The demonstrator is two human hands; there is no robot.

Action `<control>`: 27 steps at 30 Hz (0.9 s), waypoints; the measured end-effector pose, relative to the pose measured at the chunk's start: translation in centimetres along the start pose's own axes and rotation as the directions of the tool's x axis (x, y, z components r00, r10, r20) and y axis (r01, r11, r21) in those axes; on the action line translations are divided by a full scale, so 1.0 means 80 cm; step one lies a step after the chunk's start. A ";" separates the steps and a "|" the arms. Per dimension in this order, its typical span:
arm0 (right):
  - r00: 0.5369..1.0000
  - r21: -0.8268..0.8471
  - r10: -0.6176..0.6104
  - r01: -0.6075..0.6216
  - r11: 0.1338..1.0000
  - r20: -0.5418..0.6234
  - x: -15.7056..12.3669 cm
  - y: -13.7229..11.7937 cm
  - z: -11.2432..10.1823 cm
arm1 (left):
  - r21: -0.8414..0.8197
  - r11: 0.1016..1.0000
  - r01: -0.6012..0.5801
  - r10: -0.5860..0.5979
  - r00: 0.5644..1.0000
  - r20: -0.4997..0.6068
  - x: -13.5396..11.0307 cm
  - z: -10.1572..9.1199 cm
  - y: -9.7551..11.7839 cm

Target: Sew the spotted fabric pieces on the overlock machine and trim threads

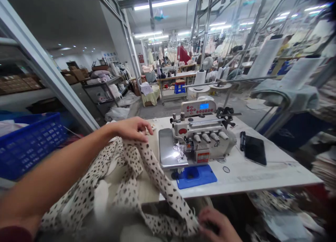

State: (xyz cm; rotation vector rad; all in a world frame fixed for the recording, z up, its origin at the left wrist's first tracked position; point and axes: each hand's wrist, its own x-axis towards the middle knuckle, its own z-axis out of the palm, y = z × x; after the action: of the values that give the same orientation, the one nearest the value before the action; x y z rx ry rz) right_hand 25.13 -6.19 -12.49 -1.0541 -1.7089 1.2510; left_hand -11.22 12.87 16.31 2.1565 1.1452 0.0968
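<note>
My left hand [132,129] is closed on the upper end of a cream fabric strip with black spots [162,180], at the left of the machine. Low in the view, my right hand [217,225] pinches the strip's other end near the table's front edge. Between the two hands the strip runs slantwise. More spotted fabric [84,189] drapes below my left forearm, over the table edge and toward me. The overlock sewing machine [202,133] stands just right of my left hand, with its metal plate [168,147] facing the fabric.
A blue tray [198,177] sits at the machine's front. On the white table [252,180] lie a dark phone-like device [255,150] and a small black ring [226,169]. A blue basket [31,140] stands at left. Thread cones [200,79] rise behind the machine.
</note>
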 end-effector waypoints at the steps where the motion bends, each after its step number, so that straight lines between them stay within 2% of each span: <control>1: 0.996 -0.007 -0.066 0.066 0.998 -0.054 0.017 -0.019 0.000 | 0.012 0.999 -0.049 0.048 0.998 0.051 0.005 0.014 0.012; 3: 0.965 0.032 -0.147 0.158 0.987 -0.215 0.056 -0.064 0.009 | 0.002 0.991 -0.135 0.134 0.982 0.133 0.015 0.046 0.036; 5: 0.943 0.121 -0.197 0.236 0.964 -0.267 0.098 -0.108 0.029 | -0.040 0.978 -0.204 0.208 0.960 0.187 0.021 0.074 0.057; 7: 0.955 0.239 -0.195 0.248 0.939 -0.225 0.132 -0.140 0.054 | -0.086 0.966 -0.243 0.256 0.940 0.226 0.023 0.090 0.070; 10: 0.988 0.399 -0.107 0.145 0.905 -0.115 0.155 -0.159 0.078 | -0.036 0.976 -0.216 0.218 0.950 0.224 0.022 0.086 0.067; 13: 0.998 0.475 0.009 0.022 0.880 -0.061 0.143 -0.152 0.073 | 0.142 0.978 -0.155 0.137 0.982 0.128 0.028 0.058 0.043; 16: 0.982 0.504 0.148 -0.072 0.861 -0.114 0.109 -0.127 0.058 | 0.222 0.961 -0.163 0.160 0.987 0.031 0.048 0.034 0.014; 18: 0.964 0.505 0.217 -0.112 0.856 -0.155 0.083 -0.101 0.053 | 0.233 0.957 -0.173 0.183 0.983 -0.023 0.068 0.033 -0.003; 20: 0.953 0.495 0.269 -0.168 0.852 -0.139 0.060 -0.073 0.054 | 0.249 0.954 -0.166 0.192 0.978 -0.084 0.088 0.047 -0.015; 23: 0.949 0.437 0.297 -0.223 0.871 -0.107 0.038 -0.041 0.057 | 0.273 0.953 -0.130 0.193 0.956 -0.219 0.110 0.085 -0.027; 25: 0.949 0.350 0.266 -0.194 0.916 -0.169 0.036 -0.034 0.054 | 0.277 0.958 -0.080 0.181 0.916 -0.359 0.114 0.112 -0.031; 27: 0.955 0.272 0.207 -0.146 0.951 -0.211 0.046 -0.037 0.046 | 0.265 0.964 -0.016 0.153 0.850 -0.504 0.109 0.138 -0.031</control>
State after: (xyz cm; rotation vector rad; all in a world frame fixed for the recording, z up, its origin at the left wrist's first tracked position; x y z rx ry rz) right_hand 19.83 -4.60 -10.13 -1.1685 -1.2575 1.3551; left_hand -3.62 14.50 4.28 2.4923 1.4188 0.6466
